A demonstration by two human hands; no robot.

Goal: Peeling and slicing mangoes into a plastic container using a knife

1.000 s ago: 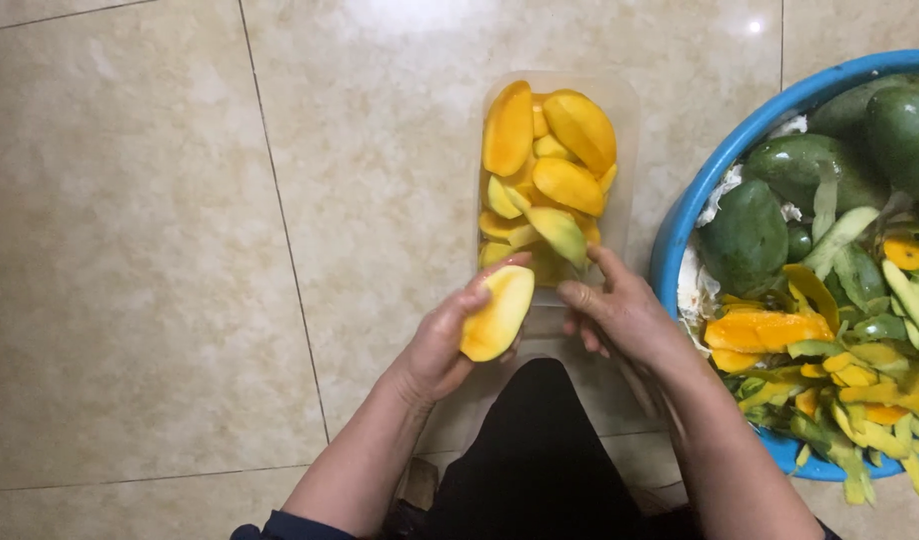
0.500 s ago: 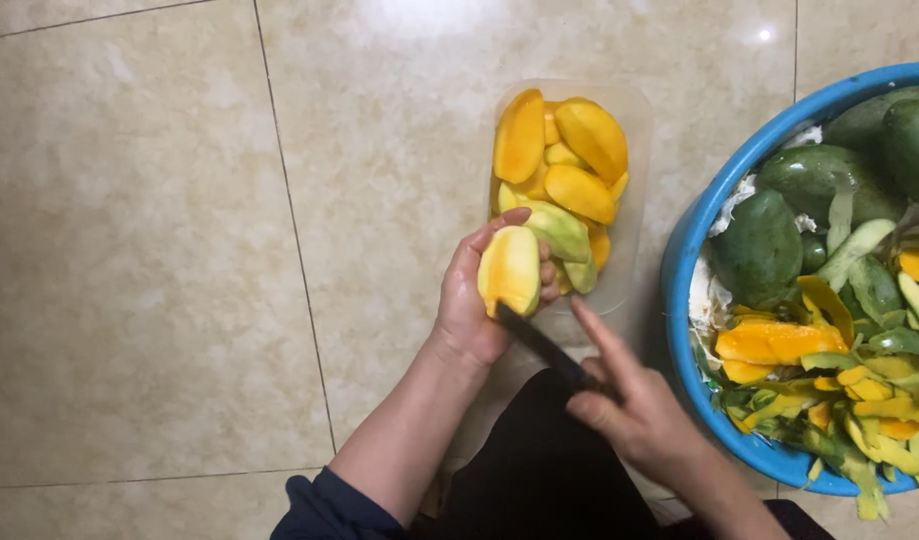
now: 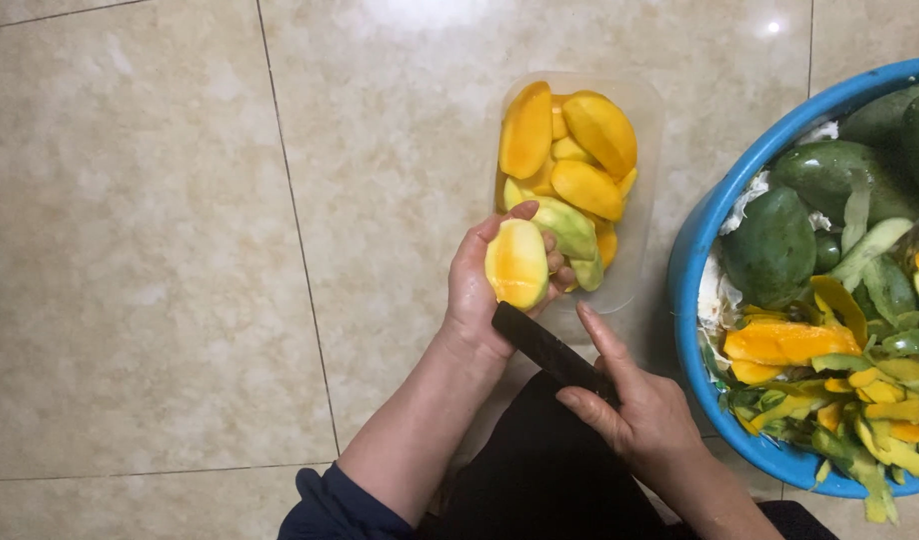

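The left hand (image 3: 477,300) is clamped around a peeled mango piece (image 3: 517,264) just over the near end of the clear tub (image 3: 648,130), while the right hand (image 3: 635,410) grips a dark knife (image 3: 545,347) whose tip meets the left palm below the fruit.

A peeled yellow mango piece (image 3: 518,264) stands upright, a dark knife (image 3: 552,352) just below it.
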